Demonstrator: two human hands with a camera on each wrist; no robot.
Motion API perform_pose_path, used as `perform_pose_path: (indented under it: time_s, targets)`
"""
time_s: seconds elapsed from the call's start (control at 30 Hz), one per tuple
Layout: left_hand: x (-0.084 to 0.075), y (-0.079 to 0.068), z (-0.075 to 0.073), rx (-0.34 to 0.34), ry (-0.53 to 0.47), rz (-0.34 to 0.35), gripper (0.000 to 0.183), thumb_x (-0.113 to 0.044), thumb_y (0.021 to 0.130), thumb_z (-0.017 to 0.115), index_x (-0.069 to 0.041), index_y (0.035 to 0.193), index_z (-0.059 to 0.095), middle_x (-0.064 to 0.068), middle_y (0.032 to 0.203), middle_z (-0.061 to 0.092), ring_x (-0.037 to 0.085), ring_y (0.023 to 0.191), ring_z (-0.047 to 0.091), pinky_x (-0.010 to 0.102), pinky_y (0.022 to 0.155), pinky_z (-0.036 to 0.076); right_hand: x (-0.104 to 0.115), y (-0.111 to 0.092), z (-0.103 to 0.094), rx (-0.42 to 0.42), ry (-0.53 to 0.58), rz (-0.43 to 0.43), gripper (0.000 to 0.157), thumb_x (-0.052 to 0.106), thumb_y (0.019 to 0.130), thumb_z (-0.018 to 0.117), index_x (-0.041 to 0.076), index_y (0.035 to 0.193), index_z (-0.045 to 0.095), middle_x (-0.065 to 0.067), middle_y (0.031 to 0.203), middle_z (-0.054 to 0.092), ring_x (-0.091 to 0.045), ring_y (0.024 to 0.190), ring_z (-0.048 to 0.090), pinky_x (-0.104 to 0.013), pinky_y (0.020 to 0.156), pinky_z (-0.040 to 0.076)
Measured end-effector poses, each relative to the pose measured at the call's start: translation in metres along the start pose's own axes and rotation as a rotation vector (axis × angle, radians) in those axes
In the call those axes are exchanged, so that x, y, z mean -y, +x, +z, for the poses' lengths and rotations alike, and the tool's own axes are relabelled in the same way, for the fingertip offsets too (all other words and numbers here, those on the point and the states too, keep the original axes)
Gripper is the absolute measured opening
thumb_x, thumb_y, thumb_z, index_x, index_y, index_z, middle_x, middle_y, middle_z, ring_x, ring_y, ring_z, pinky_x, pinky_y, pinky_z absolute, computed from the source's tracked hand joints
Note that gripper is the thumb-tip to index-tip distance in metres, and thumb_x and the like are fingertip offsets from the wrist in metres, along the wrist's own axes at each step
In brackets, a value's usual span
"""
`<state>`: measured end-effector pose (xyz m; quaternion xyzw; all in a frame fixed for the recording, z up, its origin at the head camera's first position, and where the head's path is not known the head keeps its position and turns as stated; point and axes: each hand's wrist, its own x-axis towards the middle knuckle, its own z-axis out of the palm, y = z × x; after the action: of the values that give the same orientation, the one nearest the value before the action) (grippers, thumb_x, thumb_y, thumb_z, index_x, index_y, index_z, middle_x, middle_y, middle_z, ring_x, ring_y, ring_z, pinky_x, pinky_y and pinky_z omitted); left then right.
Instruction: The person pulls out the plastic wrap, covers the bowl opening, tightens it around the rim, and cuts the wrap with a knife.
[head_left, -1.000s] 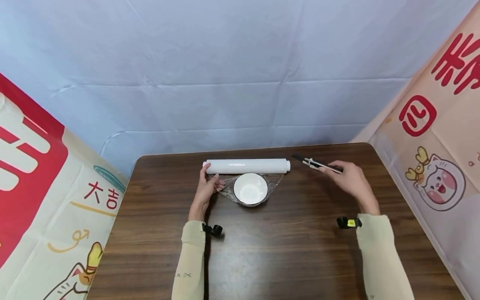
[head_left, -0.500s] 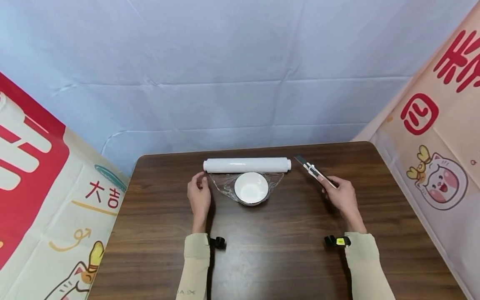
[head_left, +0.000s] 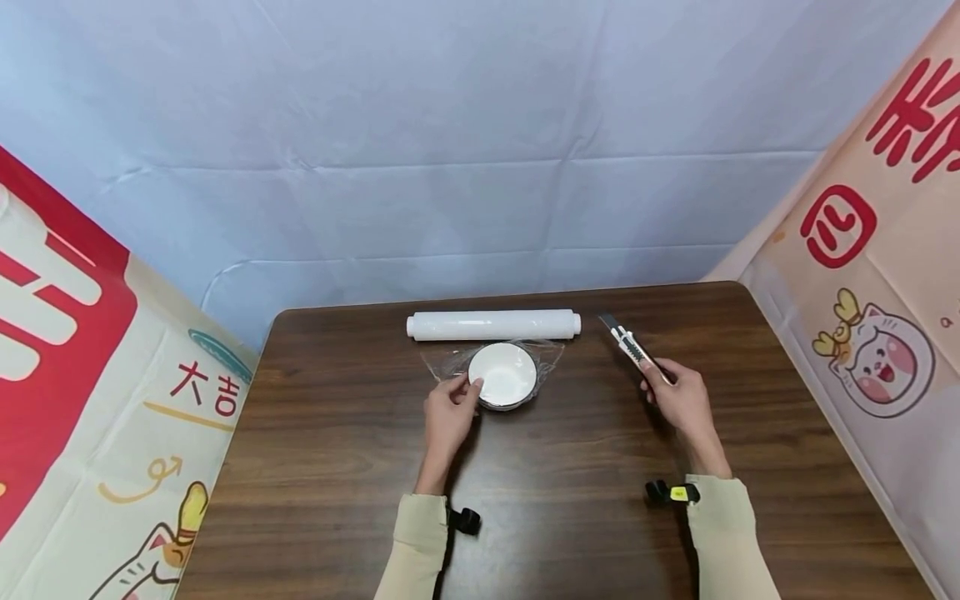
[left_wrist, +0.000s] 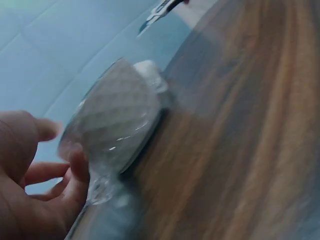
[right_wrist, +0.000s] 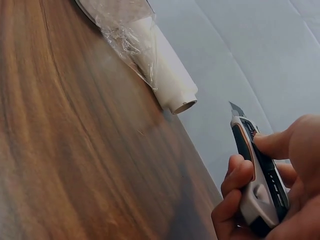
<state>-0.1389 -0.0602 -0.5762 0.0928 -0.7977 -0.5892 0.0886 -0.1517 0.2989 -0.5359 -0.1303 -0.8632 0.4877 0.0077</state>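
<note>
A white bowl (head_left: 504, 375) with a dark rim stands upright on the table, clear cling film (head_left: 442, 360) spreading out at its sides. My left hand (head_left: 448, 414) is at the bowl's left edge, thumb over the rim and fingers against the outside. In the left wrist view, the bowl's patterned side (left_wrist: 117, 115) shows close to the fingertips. My right hand (head_left: 681, 400) grips a utility knife (head_left: 637, 354) off to the right, its blade pointing up and left. The thumb (right_wrist: 272, 145) lies along the knife's slider side in the right wrist view.
Behind the bowl, a white cling film roll (head_left: 493, 325) lies crosswise near the back edge of the brown wooden table (head_left: 570, 500). A pale cloth backdrop (head_left: 480, 167) hangs behind it. Printed banners (head_left: 862, 350) stand on both sides.
My left hand has left the roll's left end and come right and nearer to the bowl's rim. My right hand has drawn back slightly with the knife, its blade now angled further upward.
</note>
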Motion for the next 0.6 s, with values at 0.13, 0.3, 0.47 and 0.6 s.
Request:
perform_pose_path:
  time_s: [0.13,0.3,0.47,0.6]
  targets:
    - [-0.002,-0.003,0.007,-0.041,0.029,0.015,0.039,-0.022,0.095,0.078,0.001,0.126,0.074,0.009,0.095,0.071,0.004,0.069,0.069,0.02,0.059,0.058,0.0,-0.004,0.001,0.017,0.043,0.021,0.043,0.036,0.108,0.059,-0.003,0.124,0.067,0.008,0.073,0.065,-0.003,0.058,0.058,-0.021,0.052,0.046]
    - [-0.004,-0.004,0.008,-0.063,0.073,0.007,0.037,-0.022,0.095,0.076,0.001,0.125,0.075,0.007,0.094,0.072,0.006,0.074,0.07,0.019,0.07,0.056,-0.004,-0.009,0.004,0.047,0.078,0.039,0.039,0.028,0.111,0.052,-0.005,0.13,0.062,0.004,0.078,0.066,-0.001,0.061,0.058,-0.021,0.055,0.05]
    - [-0.006,-0.007,0.007,-0.056,0.091,0.011,0.037,-0.02,0.095,0.076,0.002,0.124,0.075,0.005,0.092,0.072,0.005,0.072,0.067,0.02,0.074,0.053,-0.008,-0.013,0.005,0.08,0.141,0.057,0.04,0.024,0.113,0.048,-0.007,0.137,0.057,0.003,0.082,0.068,-0.002,0.064,0.059,-0.021,0.057,0.052]
    - [-0.006,-0.012,0.006,-0.041,0.105,0.024,0.037,-0.02,0.095,0.076,0.003,0.124,0.075,0.005,0.091,0.071,0.003,0.071,0.063,0.018,0.065,0.052,-0.009,-0.017,0.006,0.105,0.181,0.067,0.042,0.023,0.113,0.047,-0.008,0.141,0.053,0.005,0.084,0.069,-0.001,0.066,0.06,-0.021,0.059,0.053]
